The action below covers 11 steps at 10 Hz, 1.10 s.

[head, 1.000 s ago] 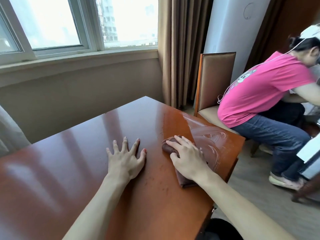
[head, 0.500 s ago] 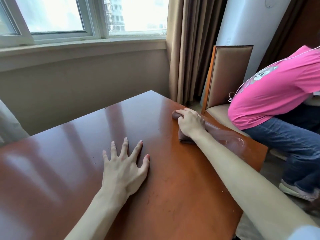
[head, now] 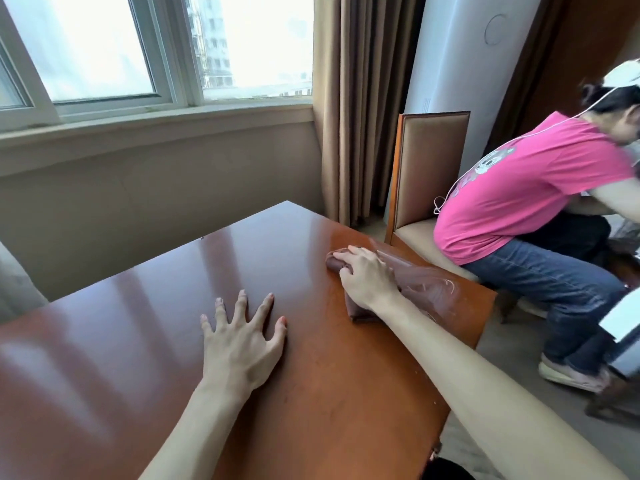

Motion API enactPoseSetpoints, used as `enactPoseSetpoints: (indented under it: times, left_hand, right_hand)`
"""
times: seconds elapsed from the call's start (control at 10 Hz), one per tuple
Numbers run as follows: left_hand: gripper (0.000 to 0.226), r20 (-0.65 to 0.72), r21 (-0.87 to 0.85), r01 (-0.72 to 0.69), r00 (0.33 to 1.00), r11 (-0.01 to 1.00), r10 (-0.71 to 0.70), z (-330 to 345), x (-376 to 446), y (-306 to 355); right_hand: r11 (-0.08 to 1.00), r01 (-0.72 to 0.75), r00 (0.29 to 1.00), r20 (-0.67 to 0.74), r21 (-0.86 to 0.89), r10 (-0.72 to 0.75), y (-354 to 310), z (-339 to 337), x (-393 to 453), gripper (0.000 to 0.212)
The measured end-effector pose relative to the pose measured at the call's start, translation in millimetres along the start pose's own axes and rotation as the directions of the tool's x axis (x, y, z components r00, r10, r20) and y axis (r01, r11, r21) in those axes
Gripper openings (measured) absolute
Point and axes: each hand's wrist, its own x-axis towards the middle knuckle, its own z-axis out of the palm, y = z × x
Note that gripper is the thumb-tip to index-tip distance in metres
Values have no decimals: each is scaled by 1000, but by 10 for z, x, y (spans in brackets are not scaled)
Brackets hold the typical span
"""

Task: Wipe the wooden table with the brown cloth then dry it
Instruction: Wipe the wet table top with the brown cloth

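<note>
A glossy reddish wooden table (head: 145, 334) fills the lower left of the head view. The brown cloth (head: 356, 311) lies folded on the table near its right edge, mostly hidden under my right hand (head: 367, 278), which presses down on it with fingers curled over its far end. A wet streak (head: 433, 289) shines on the wood to the right of the cloth. My left hand (head: 242, 341) rests flat on the table with fingers spread, holding nothing, about a hand's width left of the cloth.
A padded wooden chair (head: 422, 188) stands just past the table's right edge. A person in a pink shirt (head: 526, 188) bends over beside it. Curtains (head: 360, 98) and a window (head: 138, 50) lie behind; the wall runs close to the table's far edge.
My right hand pushed the cloth from near the front toward the table's far right corner, then drew it slightly back, leaving a longer wet streak. My left hand stayed flat in place.
</note>
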Motion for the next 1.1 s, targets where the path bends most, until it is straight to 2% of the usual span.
enactPoseSetpoints:
  times: [0.2, 0.3, 0.4, 0.6, 0.8, 0.9, 1.1]
  left_hand:
    - [65, 25, -19, -13, 1000, 1000, 13, -76, -71, 14]
    - [65, 30, -24, -17, 999, 1000, 18, -75, -86, 0]
    - [65, 5, -26, -30, 1000, 999, 30, -35, -84, -13]
    - [66, -52, -12, -33, 998, 999, 32, 66, -43, -58]
    - [65, -74, 30, -10, 997, 1000, 12, 117, 31, -45]
    - [63, -62, 28, -3, 998, 1000, 5, 101, 36, -40]
    - [62, 3, 16, -4, 1000, 1000, 4, 22, 11, -16]
  right_hand:
    - [998, 66, 997, 35, 14, -67, -106, -159, -1265, 51]
    - [992, 116, 990, 74, 45, -119, -83, -211, -1592, 56]
    - [990, 113, 987, 101, 83, -122, 8, -287, -1300, 52]
    - [999, -24, 999, -30, 27, 25, 197, -110, 154, 42]
    - [996, -85, 995, -59, 32, 87, 229, 59, 1143, 44]
    - [998, -68, 997, -46, -5, 68, 232, 98, 1227, 46]
    - [1000, 11, 1000, -5, -2, -11, 225, 41, 540, 47]
